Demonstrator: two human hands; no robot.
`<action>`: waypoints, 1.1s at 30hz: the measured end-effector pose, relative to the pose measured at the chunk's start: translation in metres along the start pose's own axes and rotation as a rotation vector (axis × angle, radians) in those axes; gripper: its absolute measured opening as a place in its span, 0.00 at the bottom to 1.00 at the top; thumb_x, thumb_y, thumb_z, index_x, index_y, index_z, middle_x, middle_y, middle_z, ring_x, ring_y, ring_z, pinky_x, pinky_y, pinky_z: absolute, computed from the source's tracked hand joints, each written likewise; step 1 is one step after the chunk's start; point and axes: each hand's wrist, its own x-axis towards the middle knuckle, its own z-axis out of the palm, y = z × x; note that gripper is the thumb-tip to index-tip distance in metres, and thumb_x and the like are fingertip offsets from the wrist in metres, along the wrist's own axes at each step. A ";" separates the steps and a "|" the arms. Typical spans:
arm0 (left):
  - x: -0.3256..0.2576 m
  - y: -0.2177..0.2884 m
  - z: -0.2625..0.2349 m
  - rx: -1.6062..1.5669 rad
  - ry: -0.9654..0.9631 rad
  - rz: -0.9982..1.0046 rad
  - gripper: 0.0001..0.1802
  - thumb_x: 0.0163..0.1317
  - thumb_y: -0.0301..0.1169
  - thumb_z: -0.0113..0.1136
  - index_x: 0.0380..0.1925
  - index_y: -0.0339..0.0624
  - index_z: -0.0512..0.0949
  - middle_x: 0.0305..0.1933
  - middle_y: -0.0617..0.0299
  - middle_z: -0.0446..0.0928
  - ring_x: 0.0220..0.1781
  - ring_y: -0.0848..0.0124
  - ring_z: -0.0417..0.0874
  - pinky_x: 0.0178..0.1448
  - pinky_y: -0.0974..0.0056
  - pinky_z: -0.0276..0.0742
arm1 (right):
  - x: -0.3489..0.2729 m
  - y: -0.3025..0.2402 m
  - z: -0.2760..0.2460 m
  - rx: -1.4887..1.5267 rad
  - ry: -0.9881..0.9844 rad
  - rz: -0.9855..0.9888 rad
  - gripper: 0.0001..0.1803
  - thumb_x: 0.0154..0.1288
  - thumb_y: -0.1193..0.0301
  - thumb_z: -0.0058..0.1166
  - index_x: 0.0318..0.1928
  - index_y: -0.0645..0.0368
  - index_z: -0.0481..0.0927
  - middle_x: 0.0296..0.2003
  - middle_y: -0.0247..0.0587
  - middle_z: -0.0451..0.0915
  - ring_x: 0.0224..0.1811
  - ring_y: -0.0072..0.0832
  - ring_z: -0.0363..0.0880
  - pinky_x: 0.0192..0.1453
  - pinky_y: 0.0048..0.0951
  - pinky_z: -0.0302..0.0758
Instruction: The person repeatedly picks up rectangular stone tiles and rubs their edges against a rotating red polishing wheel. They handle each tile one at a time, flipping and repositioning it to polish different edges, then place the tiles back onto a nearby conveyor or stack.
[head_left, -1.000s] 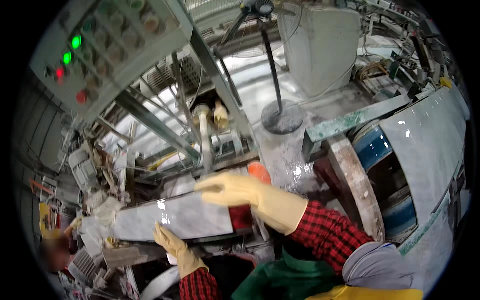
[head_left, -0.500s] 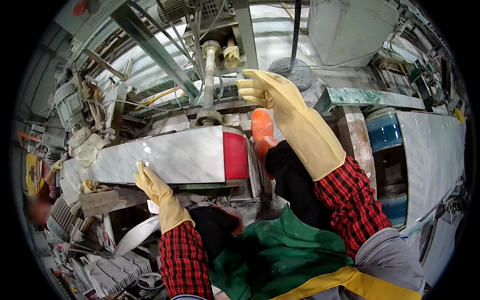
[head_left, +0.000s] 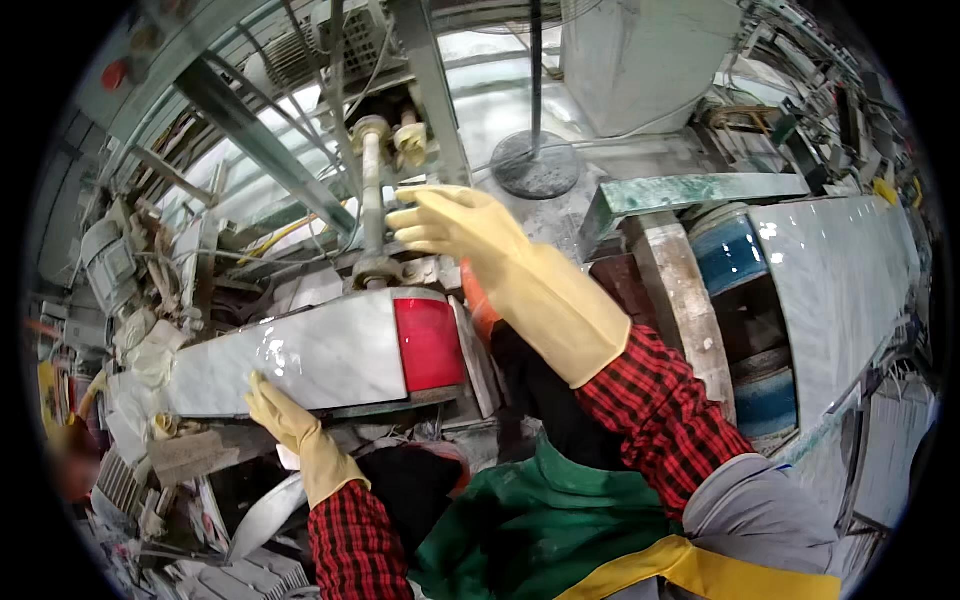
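A long white marbled slab (head_left: 320,350), grey-veined and wet-looking, lies on a narrow stand at the left, with a glossy red surface (head_left: 430,343) just past its right end. My left hand (head_left: 298,440), in a cream rubber glove, has its fingers stretched out at the slab's near edge; they overlap it, and the thumb side is partly hidden. Beyond the red surface, my right hand (head_left: 450,230) hovers in a matching glove, fingers extended and nothing in them. Its fingertips point left toward an upright metal shaft (head_left: 372,200).
A second pale slab (head_left: 850,300) rests on blue rollers (head_left: 728,250) at the right. Between lies a wooden beam (head_left: 685,300). A round-based post (head_left: 535,165) and a pale cabinet (head_left: 645,65) stand ahead. Motors and cables crowd the left; another person's arm (head_left: 92,393) shows there.
The whole view has shifted, so the scene sits further left and lower. My right hand has come slightly left and closer to the slab. My left hand stays at the slab's near edge.
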 end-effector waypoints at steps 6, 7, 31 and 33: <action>0.002 -0.010 -0.006 0.068 -0.073 0.029 0.31 0.76 0.49 0.33 0.65 0.38 0.68 0.69 0.52 0.68 0.76 0.52 0.54 0.79 0.50 0.34 | 0.001 0.010 0.017 0.018 0.011 0.081 0.18 0.72 0.64 0.52 0.56 0.60 0.77 0.43 0.47 0.84 0.37 0.24 0.82 0.41 0.22 0.81; 0.003 -0.015 -0.006 0.071 -0.077 0.030 0.31 0.76 0.49 0.33 0.65 0.38 0.68 0.69 0.52 0.68 0.77 0.52 0.53 0.79 0.50 0.33 | -0.002 0.011 0.021 0.010 0.004 0.084 0.18 0.72 0.64 0.52 0.56 0.61 0.77 0.43 0.47 0.84 0.37 0.24 0.82 0.42 0.23 0.81; 0.005 -0.019 -0.006 0.079 -0.084 0.008 0.30 0.76 0.50 0.32 0.65 0.40 0.69 0.69 0.54 0.69 0.78 0.55 0.52 0.80 0.53 0.32 | 0.002 0.069 0.043 -0.142 -0.261 0.091 0.19 0.73 0.64 0.51 0.59 0.61 0.76 0.48 0.48 0.82 0.49 0.29 0.82 0.53 0.27 0.79; 0.002 -0.015 -0.005 0.063 -0.071 -0.007 0.30 0.76 0.50 0.33 0.65 0.40 0.69 0.69 0.54 0.69 0.77 0.55 0.53 0.80 0.54 0.33 | -0.001 0.063 0.045 -0.151 -0.247 0.110 0.19 0.72 0.66 0.51 0.59 0.62 0.76 0.48 0.47 0.81 0.50 0.29 0.82 0.52 0.26 0.80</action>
